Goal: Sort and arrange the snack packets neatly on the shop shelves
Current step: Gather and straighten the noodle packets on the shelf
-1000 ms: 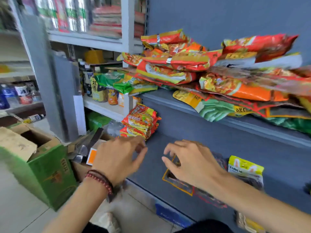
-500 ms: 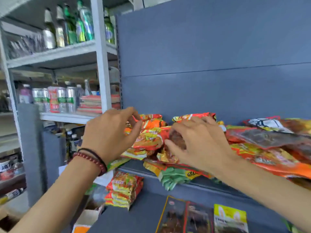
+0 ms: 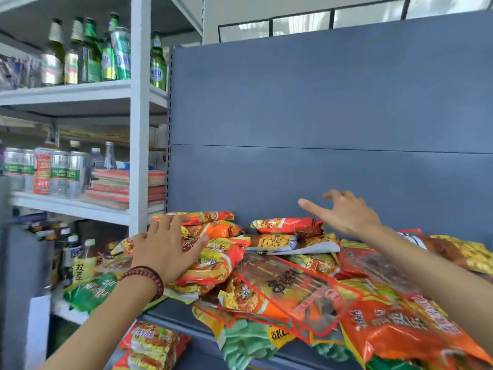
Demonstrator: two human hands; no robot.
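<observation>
small shop, grey display shelf [image 3: 170,315] heaped with snack packets [image 3: 290,289], bottled drinks [image 3: 88,52] on racking [image 3: 138,116]

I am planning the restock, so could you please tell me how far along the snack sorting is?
Early stage. Only the small stack on the lower shelf looks tidy. In hand: the left hand lies flat on red-yellow packets at the pile's left; the right hand hovers open, holding nothing. Left: the mixed pile overlaps and overhangs the shelf edge.

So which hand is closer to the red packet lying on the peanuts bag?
Right: right hand hovers above-right of the red plastic packet; left hand rests on orange-yellow packets to its left.
</observation>
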